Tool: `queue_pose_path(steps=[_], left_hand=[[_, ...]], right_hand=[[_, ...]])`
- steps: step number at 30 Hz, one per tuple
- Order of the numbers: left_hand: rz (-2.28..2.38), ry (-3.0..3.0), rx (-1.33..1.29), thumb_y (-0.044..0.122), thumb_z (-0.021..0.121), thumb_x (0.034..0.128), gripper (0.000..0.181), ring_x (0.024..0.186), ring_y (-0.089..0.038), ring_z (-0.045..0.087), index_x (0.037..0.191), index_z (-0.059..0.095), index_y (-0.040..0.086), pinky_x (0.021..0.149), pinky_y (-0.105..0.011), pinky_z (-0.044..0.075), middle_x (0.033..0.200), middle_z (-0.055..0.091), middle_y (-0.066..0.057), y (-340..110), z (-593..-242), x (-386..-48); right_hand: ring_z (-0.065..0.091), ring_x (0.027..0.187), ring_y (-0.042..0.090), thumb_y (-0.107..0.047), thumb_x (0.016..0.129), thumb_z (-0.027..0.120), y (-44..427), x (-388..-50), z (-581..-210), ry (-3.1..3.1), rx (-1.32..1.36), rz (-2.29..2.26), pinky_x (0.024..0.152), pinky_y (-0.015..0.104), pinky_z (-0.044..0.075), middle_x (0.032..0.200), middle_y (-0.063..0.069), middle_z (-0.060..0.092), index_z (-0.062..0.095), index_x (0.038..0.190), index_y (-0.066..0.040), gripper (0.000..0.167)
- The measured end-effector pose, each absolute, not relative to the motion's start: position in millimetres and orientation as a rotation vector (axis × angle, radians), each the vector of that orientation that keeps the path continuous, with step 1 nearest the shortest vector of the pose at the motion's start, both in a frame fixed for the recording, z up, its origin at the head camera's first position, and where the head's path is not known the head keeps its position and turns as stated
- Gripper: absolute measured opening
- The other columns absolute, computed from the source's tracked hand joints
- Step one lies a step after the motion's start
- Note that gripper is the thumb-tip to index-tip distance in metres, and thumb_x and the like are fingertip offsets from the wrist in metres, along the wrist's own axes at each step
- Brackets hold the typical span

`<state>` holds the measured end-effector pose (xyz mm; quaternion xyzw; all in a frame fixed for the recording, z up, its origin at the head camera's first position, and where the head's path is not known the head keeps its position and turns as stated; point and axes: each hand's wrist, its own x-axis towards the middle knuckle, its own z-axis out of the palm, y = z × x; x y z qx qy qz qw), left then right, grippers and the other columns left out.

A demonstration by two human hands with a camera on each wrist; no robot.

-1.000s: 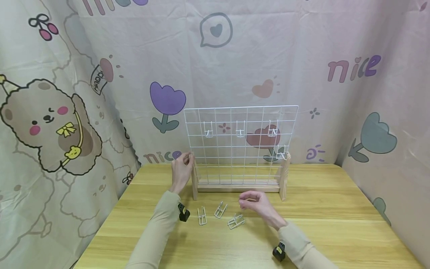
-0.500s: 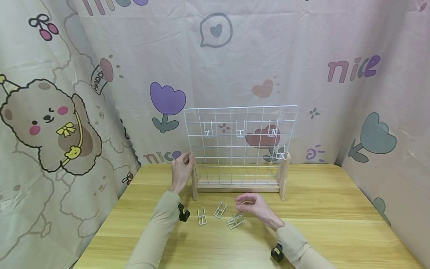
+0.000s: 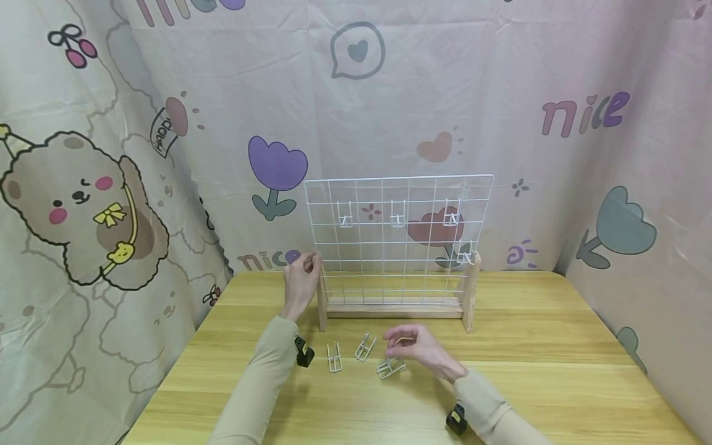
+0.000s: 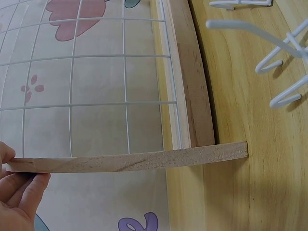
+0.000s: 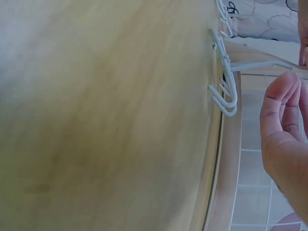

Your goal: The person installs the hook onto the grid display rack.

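A white wire grid panel (image 3: 368, 242) stands upright in a wooden stand. My left hand (image 3: 302, 278) grips the stand's left wooden post (image 3: 322, 309); the left wrist view shows fingers and thumb (image 4: 33, 192) on either side of that post (image 4: 120, 161). Three white wire hooks lie on the table: a left hook (image 3: 334, 358), a middle hook (image 3: 365, 348) and a right hook (image 3: 391, 368). Just above the right hook is my right hand (image 3: 421, 349), fingers loosely bent, partly covering it. In the right wrist view, its fingertips are close to a hook's prong (image 5: 262, 64); contact is unclear.
Several similar hooks hang on the grid, among them an upper-left hook (image 3: 345, 220) and a lower-right hook (image 3: 465, 256). The stand's bottom bar (image 3: 395, 309) lies behind the loose hooks. A printed curtain (image 3: 356, 123) hangs behind the wooden table (image 3: 556, 371).
My right hand has moved left and slightly down, to above the right hook. My left hand stays on the post, and the hooks have not moved.
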<state>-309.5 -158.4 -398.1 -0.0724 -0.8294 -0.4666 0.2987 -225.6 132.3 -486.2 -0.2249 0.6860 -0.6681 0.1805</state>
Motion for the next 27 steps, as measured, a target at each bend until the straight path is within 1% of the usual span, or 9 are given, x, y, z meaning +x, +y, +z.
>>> queue_pose_path(steps=[7, 12, 15, 17, 21, 23, 25, 27], left_hand=[[-1.243, -2.203, -0.192, 0.013, 0.062, 0.0997, 0.029, 0.105, -0.038, 0.072, 0.12, 0.067, -0.007, 0.089, -0.048, 0.061, 0.113, 0.072, -0.026, -158.7, -399.9, -310.3], [-1.246, -2.199, -0.194, 0.013, 0.062, 0.0997, 0.029, 0.105, -0.037, 0.072, 0.119, 0.068, -0.007, 0.088, -0.048, 0.062, 0.113, 0.072, -0.026, -158.7, -400.1, -311.1], [-1.241, -2.201, -0.19, 0.014, 0.062, 0.0996, 0.029, 0.104, -0.037, 0.073, 0.119, 0.068, -0.007, 0.088, -0.049, 0.062, 0.113, 0.072, -0.026, -158.9, -399.9, -311.1], [-1.239, -2.204, -0.189, 0.014, 0.062, 0.0997, 0.029, 0.105, -0.037, 0.073, 0.12, 0.068, -0.007, 0.089, -0.049, 0.061, 0.113, 0.072, -0.026, -158.9, -399.9, -311.1], [-1.243, -2.206, -0.191, 0.014, 0.062, 0.0998, 0.03, 0.105, -0.037, 0.072, 0.121, 0.067, -0.007, 0.089, -0.049, 0.061, 0.114, 0.071, -0.026, -159.1, -399.0, -310.5], [-1.248, -2.205, -0.193, 0.014, 0.062, 0.0999, 0.03, 0.105, -0.037, 0.072, 0.121, 0.067, -0.007, 0.089, -0.048, 0.061, 0.115, 0.071, -0.026, -159.1, -399.0, -310.7], [-1.248, -2.204, -0.195, 0.014, 0.062, 0.0999, 0.03, 0.105, -0.037, 0.072, 0.121, 0.067, -0.007, 0.089, -0.048, 0.061, 0.115, 0.071, -0.026, -159.0, -399.0, -310.7], [-1.248, -2.203, -0.196, 0.014, 0.062, 0.1, 0.029, 0.105, -0.037, 0.072, 0.12, 0.067, -0.007, 0.089, -0.048, 0.061, 0.115, 0.072, -0.026, -158.9, -399.3, -311.1]], right_hand=[[0.067, 0.083, 0.006, -0.004, 0.084, 0.076, 130.0, -225.3, -489.1, 1.984, -0.629, -1.864, 0.081, 0.02, 0.06, 0.094, -0.006, 0.068, 0.054, 0.125, 0.018, 0.051], [0.066, 0.081, 0.006, -0.003, 0.085, 0.074, 130.2, -226.2, -489.6, 2.021, -0.624, -1.853, 0.078, 0.02, 0.059, 0.091, -0.007, 0.069, 0.057, 0.124, 0.015, 0.046], [0.066, 0.08, 0.007, -0.003, 0.086, 0.073, 130.5, -226.2, -489.4, 2.031, -0.628, -1.849, 0.076, 0.02, 0.06, 0.092, -0.005, 0.07, 0.057, 0.124, 0.015, 0.046], [0.066, 0.08, 0.008, -0.003, 0.087, 0.072, 130.7, -226.1, -489.3, 2.052, -0.639, -1.844, 0.076, 0.021, 0.06, 0.093, 0.0, 0.071, 0.056, 0.124, 0.016, 0.045], [0.067, 0.078, 0.009, -0.002, 0.088, 0.07, 131.6, -225.6, -488.1, 2.137, -0.682, -1.833, 0.073, 0.024, 0.062, 0.096, 0.023, 0.071, 0.057, 0.121, 0.018, 0.041], [0.068, 0.077, 0.011, -0.001, 0.088, 0.07, 132.1, -225.4, -487.2, 2.196, -0.693, -1.822, 0.072, 0.026, 0.063, 0.097, 0.031, 0.07, 0.058, 0.119, 0.019, 0.039], [0.069, 0.077, 0.013, 0.0, 0.087, 0.071, 132.8, -225.2, -486.0, 2.238, -0.694, -1.82, 0.071, 0.027, 0.063, 0.098, 0.035, 0.068, 0.059, 0.118, 0.018, 0.038], [0.07, 0.078, 0.015, 0.0, 0.087, 0.072, 134.1, -225.2, -485.0, 2.279, -0.69, -1.814, 0.071, 0.026, 0.063, 0.098, 0.034, 0.07, 0.061, 0.117, 0.017, 0.037]])
